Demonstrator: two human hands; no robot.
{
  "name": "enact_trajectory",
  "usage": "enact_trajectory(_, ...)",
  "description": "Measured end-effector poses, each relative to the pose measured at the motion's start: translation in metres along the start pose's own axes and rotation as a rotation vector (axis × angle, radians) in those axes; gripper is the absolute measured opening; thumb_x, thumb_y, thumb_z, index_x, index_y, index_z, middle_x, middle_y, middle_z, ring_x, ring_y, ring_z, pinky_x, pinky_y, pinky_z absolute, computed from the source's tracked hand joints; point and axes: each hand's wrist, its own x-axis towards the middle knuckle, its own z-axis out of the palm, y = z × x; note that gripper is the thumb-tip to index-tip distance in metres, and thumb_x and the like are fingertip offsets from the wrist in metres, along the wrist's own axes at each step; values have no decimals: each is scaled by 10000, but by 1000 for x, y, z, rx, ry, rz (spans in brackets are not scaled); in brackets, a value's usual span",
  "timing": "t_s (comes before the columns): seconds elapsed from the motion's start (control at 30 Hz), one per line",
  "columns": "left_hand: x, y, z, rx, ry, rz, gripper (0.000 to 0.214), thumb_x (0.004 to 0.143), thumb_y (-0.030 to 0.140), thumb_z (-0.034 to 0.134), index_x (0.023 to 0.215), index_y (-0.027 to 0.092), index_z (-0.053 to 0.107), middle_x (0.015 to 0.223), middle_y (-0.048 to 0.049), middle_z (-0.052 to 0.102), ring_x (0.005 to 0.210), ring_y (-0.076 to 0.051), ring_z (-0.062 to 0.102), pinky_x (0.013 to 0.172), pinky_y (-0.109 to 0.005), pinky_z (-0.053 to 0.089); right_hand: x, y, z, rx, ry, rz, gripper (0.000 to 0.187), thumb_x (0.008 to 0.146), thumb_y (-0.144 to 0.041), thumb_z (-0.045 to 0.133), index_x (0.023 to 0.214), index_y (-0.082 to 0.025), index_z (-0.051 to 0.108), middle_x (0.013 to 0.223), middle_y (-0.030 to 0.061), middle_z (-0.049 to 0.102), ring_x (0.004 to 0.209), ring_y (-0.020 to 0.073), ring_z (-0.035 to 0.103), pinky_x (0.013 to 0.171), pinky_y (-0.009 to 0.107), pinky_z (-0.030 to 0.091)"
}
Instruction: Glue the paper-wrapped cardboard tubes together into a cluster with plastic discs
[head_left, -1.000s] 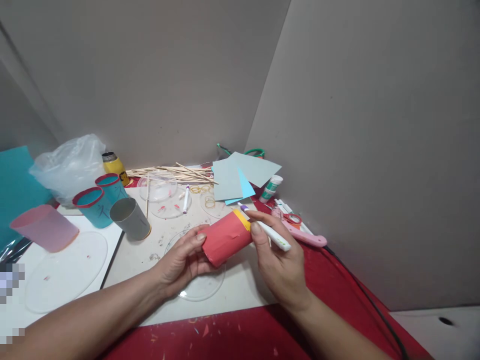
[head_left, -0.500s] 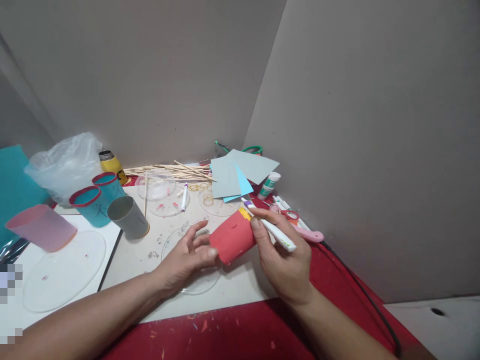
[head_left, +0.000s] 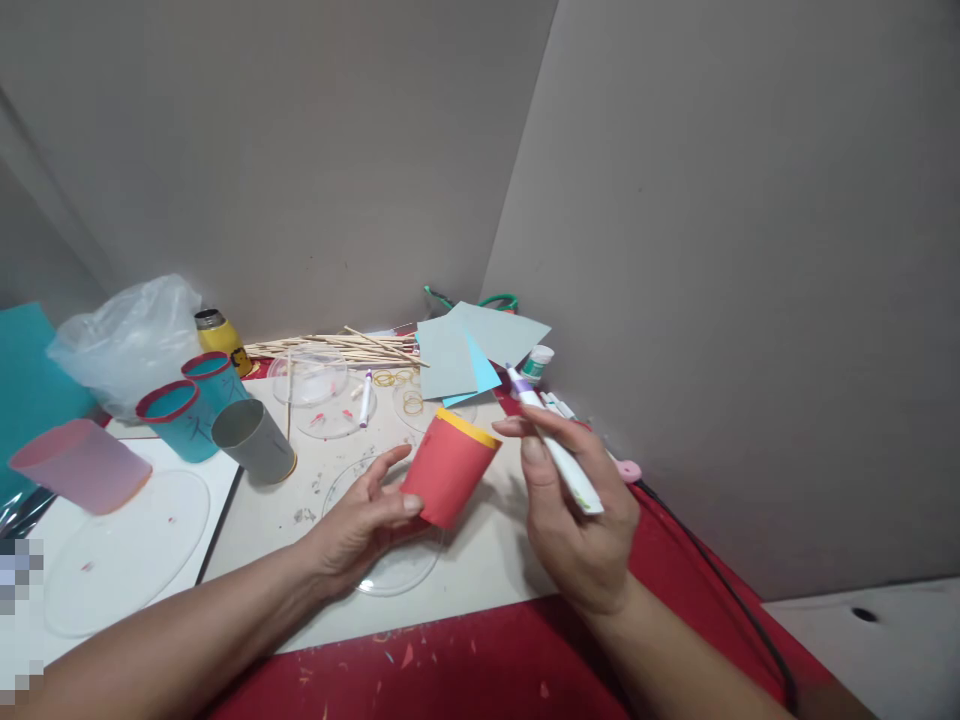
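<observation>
My left hand (head_left: 375,520) grips a red paper cup (head_left: 452,467) with a yellow rim by its lower left side. The cup is tilted, its yellow edge up and to the right, above a clear round plate (head_left: 420,578). To its right, my right hand (head_left: 581,520) holds a white marker (head_left: 562,462) between thumb and fingers, with the purple end pointing up and left. Marker and cup are apart. A grey paper cup (head_left: 259,445) and two teal paper cups (head_left: 184,420) with red rims and drawn marks stand left of my left hand.
A pink cup (head_left: 82,465) is on the white board at left. Behind lie wooden sticks (head_left: 337,347), rubber bands (head_left: 412,403), grey paper sheets (head_left: 450,365) and another marker (head_left: 365,400). A yellow bottle (head_left: 221,340) stands near a plastic bag (head_left: 124,340). A black cord (head_left: 712,560) runs along the right.
The red cup has been turned in my left hand, so its yellow rim now shows more fully. My right hand with the marker has drawn back to the right, away from the cup.
</observation>
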Motion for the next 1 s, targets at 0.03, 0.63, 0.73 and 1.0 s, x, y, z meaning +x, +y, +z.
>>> enact_trajectory(0.03, 0, 2, 0, -34, 1, -3, 902, 714, 240, 856, 1473, 182, 371, 1327, -189, 617, 1083, -273, 657, 999, -442, 475, 1, -1, -1, -16, 35, 1, 366, 967, -106, 579, 1289, -271, 637, 1048, 13, 764, 992, 164, 707, 1019, 378, 489)
enact_trajectory(0.63, 2, 3, 0, -81, -16, 54, 752, 697, 136, 834, 1371, 172, 504, 1286, -143, 650, 1076, -236, 646, 999, -368, 454, -3, -8, -8, 176, -193, -188, 307, 985, -190, 594, 1288, -218, 633, 1023, 79, 743, 966, 233, 663, 847, 420, 537)
enact_trajectory(0.73, 3, 1, -2, -104, -14, 49, 786, 687, 137, 842, 1388, 169, 486, 1283, -150, 648, 1082, -243, 646, 997, -370, 453, -3, -8, -7, 162, -185, -142, 314, 943, -107, 622, 1235, -216, 657, 982, 60, 728, 953, 216, 656, 851, 389, 532)
enact_trajectory(1.0, 7, -4, -6, -150, -10, 71, 830, 672, 124, 860, 1408, 163, 479, 1132, -125, 687, 1056, -242, 654, 1010, -379, 442, -5, -6, -3, 20, -122, -117, 262, 871, -69, 682, 1073, -236, 675, 904, 35, 712, 865, 228, 664, 855, 428, 538)
